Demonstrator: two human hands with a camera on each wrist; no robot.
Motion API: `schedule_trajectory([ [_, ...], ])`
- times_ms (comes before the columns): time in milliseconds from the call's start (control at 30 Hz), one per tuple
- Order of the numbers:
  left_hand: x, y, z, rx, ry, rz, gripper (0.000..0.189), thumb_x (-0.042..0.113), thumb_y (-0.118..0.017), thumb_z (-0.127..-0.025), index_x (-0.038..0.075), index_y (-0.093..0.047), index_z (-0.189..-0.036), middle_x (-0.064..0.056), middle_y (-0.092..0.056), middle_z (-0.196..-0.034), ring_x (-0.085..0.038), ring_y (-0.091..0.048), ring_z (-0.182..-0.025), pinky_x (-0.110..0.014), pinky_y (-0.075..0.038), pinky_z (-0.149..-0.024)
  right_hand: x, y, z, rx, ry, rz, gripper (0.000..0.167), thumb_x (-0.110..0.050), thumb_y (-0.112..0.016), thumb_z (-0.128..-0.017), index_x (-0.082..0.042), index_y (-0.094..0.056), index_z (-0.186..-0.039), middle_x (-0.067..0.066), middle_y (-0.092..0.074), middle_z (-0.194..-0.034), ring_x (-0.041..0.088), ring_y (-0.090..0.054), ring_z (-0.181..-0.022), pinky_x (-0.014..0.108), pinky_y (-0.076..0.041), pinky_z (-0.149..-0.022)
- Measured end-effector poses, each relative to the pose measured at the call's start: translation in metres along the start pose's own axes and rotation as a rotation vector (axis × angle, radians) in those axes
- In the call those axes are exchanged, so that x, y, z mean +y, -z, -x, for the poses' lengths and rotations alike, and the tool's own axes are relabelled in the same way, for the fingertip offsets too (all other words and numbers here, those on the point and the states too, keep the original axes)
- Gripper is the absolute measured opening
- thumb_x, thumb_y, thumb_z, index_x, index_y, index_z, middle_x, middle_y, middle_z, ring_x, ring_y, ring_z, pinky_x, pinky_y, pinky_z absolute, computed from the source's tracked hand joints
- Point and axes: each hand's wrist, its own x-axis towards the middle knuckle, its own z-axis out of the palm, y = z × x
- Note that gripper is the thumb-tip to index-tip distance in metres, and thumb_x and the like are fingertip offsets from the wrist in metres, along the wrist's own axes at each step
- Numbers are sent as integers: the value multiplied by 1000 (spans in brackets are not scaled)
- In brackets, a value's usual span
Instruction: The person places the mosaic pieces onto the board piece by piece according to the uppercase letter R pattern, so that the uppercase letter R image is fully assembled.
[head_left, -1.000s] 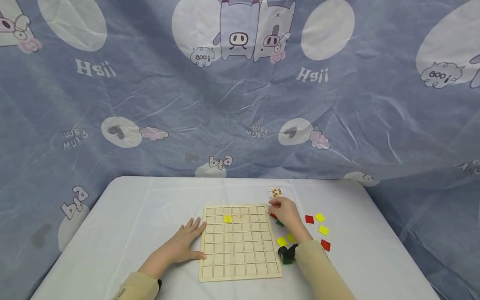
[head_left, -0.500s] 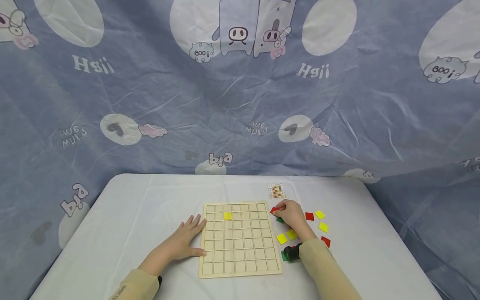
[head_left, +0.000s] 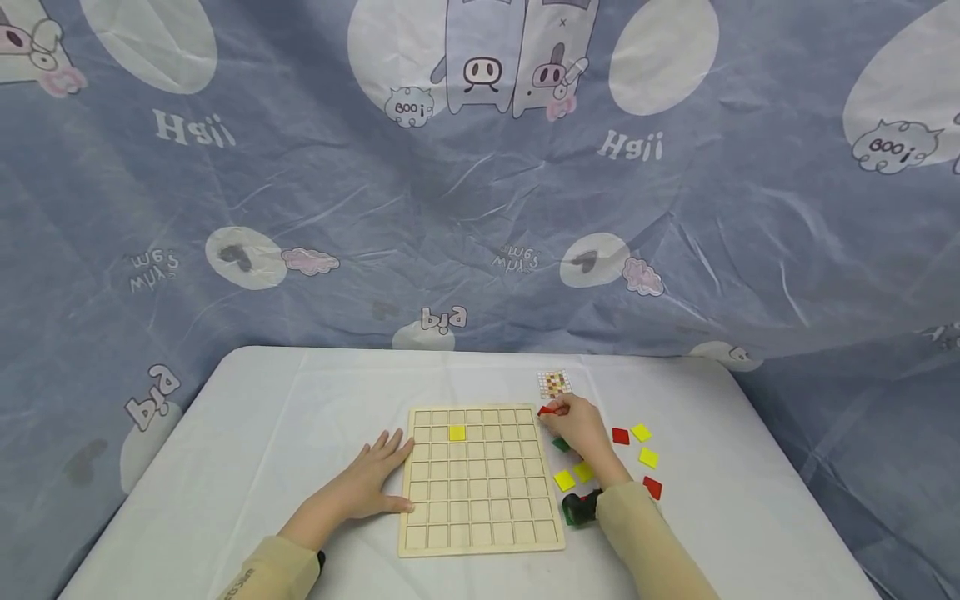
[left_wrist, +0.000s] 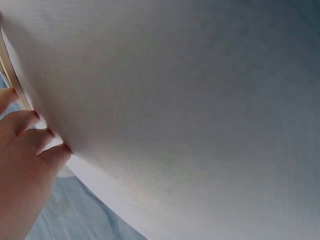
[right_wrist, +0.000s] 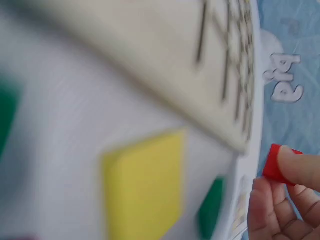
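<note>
A pale wooden grid board (head_left: 480, 500) lies on the white table, with one yellow square tile (head_left: 457, 433) in a cell of its second row. My left hand (head_left: 367, 482) rests at the board's left edge, fingers spread and thumb on the rim. In the left wrist view its fingertips (left_wrist: 60, 150) touch down beside the board's edge. Near the board's far right corner, my right hand (head_left: 581, 425) pinches a red square tile (right_wrist: 279, 165) between thumb and fingers. Beneath that hand a green tile (head_left: 561, 445) lies on the cloth.
Loose yellow tiles (head_left: 648, 457) and red tiles (head_left: 620, 436) lie right of the right hand. More yellow tiles (head_left: 565, 480) sit by the board's right edge. A small printed pattern card (head_left: 554, 383) lies beyond the hand. A patterned curtain (head_left: 480, 208) hangs behind the table.
My right hand has come down from near the card, taken hold of the red tile beside the board, and raised it slightly. The left hand stays at the board's edge.
</note>
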Motion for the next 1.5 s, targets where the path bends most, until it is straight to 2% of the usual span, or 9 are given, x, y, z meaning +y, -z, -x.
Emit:
schedule_trajectory([
  [133,0,1,0,3,1,-6,102,50,-81,-72,8,-34,-153,-19,-22,-162,-42,-13,-151,-60,-14,-121,-20,-8,4,2,75,-87,19,-17,-75,-87,-6,-68,-100,8,-67,-90,18,-61,-76,30,-51,-66],
  [300,1,2,0,6,-2,3,103,49,-81,-72,7,-34,-153,-19,-22,-162,-42,-13,-151,-61,-14,-121,-43,-30,7,-82,144,-123,14,-17,-76,-86,-10,-68,-96,5,-68,-88,15,-62,-74,29,-51,-65],
  [400,1,1,0,3,1,6,102,49,-81,-72,8,-34,-153,-19,-22,-162,-42,-13,-151,-60,-13,-121,-50,-44,8,-134,200,-89,10,-15,-75,-87,-12,-69,-94,3,-69,-85,13,-61,-71,27,-50,-64],
  [533,1,0,0,0,4,3,102,50,-81,-72,8,-34,-153,-19,-21,-163,-41,-12,-151,-60,-13,-122,-54,-58,7,-159,263,-25,7,-11,-74,-87,-9,-70,-92,3,-69,-81,11,-60,-69,25,-51,-63],
  [767,0,-1,0,-3,3,3,103,51,-80,-72,8,-34,-153,-19,-21,-163,-42,-12,-151,-61,-13,-121,-57,-68,7,-165,286,17,4,-9,-74,-87,-7,-71,-89,3,-66,-78,12,-55,-66,25,-48,-61],
  [967,1,0,1,-3,-5,-3,103,51,-80,-73,8,-33,-154,-19,-20,-163,-42,-12,-151,-61,-13,-121,-61,-70,9,-155,285,72,4,-8,-74,-87,-4,-73,-86,4,-58,-83,14,-51,-70,25,-46,-63],
  [1200,2,1,2,1,-6,3,104,52,-80,-72,7,-33,-153,-20,-20,-162,-43,-12,-151,-62,-13,-121,-57,-56,11,-159,286,29,12,-12,-72,-90,-6,-74,-100,3,-62,-90,15,-59,-80,29,-52,-72],
  [1367,1,2,1,7,-5,-4,103,52,-80,-72,7,-34,-153,-20,-21,-162,-42,-13,-151,-61,-14,-121,-43,-24,16,-147,219,-60,17,-14,-72,-90,-8,-74,-106,1,-69,-95,14,-63,-85,31,-55,-75],
  [1500,2,2,2,4,1,3,103,51,-80,-71,8,-35,-153,-19,-22,-162,-41,-14,-151,-61,-14,-121,-21,5,24,-135,159,-69,20,-15,-71,-90,-7,-73,-108,1,-71,-96,14,-64,-84,29,-55,-72],
])
